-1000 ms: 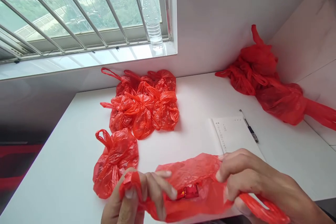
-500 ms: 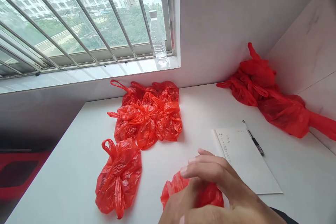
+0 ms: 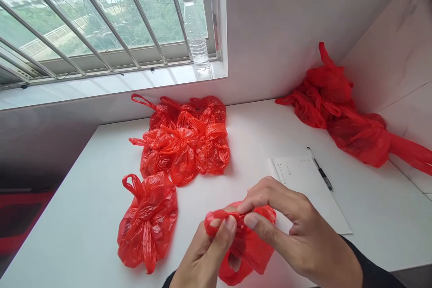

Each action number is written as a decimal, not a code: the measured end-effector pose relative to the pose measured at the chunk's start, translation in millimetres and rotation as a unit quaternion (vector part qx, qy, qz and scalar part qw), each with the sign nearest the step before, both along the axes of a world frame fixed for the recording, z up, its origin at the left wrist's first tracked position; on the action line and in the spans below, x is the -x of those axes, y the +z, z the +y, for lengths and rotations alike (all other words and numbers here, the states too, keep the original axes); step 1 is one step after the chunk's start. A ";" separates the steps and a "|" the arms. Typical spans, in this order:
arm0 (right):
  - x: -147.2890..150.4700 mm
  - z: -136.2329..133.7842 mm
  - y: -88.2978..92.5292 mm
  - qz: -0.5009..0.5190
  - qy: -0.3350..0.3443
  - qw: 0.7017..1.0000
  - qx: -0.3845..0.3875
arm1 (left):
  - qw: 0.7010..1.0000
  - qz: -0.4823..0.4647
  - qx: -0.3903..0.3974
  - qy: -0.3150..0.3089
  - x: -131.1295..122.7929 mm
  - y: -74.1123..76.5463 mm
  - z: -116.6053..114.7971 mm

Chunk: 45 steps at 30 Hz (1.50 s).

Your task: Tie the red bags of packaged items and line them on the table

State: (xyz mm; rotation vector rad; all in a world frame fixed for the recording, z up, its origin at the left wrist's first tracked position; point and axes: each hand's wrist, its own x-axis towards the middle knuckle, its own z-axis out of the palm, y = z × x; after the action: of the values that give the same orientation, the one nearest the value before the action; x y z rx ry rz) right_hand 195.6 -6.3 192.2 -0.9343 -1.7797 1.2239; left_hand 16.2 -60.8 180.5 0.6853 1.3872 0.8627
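Between my hands, near the front of the white table, is a thin red plastic bag (image 3: 258, 249). My left hand (image 3: 209, 245) pinches a twisted part of it, with the thumb on top and the plastic wrapped over the fingers. From the right, my right hand (image 3: 286, 220) grips the same twist between thumb and forefinger. The bag's lower part hangs below my fingers, with a loop opening at its bottom left. To the left of my hands lies a tied red plastic bag (image 3: 148, 222). What the bags contain is hard to make out.
Several knotted red bags (image 3: 185, 139) sit grouped by the wall. A notepad (image 3: 313, 193) with writing and a black pen (image 3: 320, 171) lie at right. More crumpled red bags (image 3: 357, 130) fill the back right corner. A water bottle (image 3: 195, 36) stands on the sill by the barred window.
My left hand has come into clearer view and both hands now pinch the bag's twisted top, where before they overlapped above it. The view has tilted slightly down.
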 end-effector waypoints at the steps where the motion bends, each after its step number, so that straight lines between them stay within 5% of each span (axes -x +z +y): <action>1: -0.5 0.0 -1.3 0.000 -0.008 1.000 0.007 | 0.999 -0.036 -0.001 -0.009 1.9 -1.6 4.3; 6: -3.2 -3.3 -4.5 0.006 -0.018 0.999 0.035 | 0.985 -0.154 -0.055 -0.054 13.3 -3.8 17.5; 11: 1.4 -4.7 -8.0 0.008 -0.011 0.998 0.055 | 0.985 -0.080 -0.132 -0.081 10.5 3.8 10.3; 17: 2.0 -6.9 -7.9 0.001 0.012 0.998 0.056 | 0.991 -0.125 -0.034 0.013 9.0 -3.6 10.5; 21: -1.4 -7.0 -7.2 -0.018 0.046 0.998 0.023 | 0.987 -0.150 -0.037 0.041 11.8 -6.6 14.7; 27: 5.8 -4.7 -23.6 -0.101 0.092 0.991 -0.013 | 0.993 -0.076 -0.079 -0.050 20.8 0.2 14.4; 31: 8.2 -4.4 -34.0 -0.124 0.096 0.987 -0.018 | 0.991 0.012 -0.128 -0.040 22.3 2.1 9.2; 36: 3.2 -1.2 -28.4 -0.096 0.102 0.986 0.088 | 0.923 0.234 -0.299 -0.061 24.4 -11.1 6.3; 40: 4.3 0.7 -28.6 -0.091 0.125 0.974 0.164 | 0.853 0.298 -0.417 -0.092 25.6 -23.1 4.3; 45: 5.3 1.6 -33.7 -0.070 0.126 0.969 0.203 | 0.844 0.299 -0.430 -0.115 27.6 -28.7 1.9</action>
State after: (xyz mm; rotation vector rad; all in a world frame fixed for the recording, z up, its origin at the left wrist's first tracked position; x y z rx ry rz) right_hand 190.2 -4.7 158.5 -1.0638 -1.8347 1.7709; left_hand -11.5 -58.9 151.8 1.9102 1.3608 1.1253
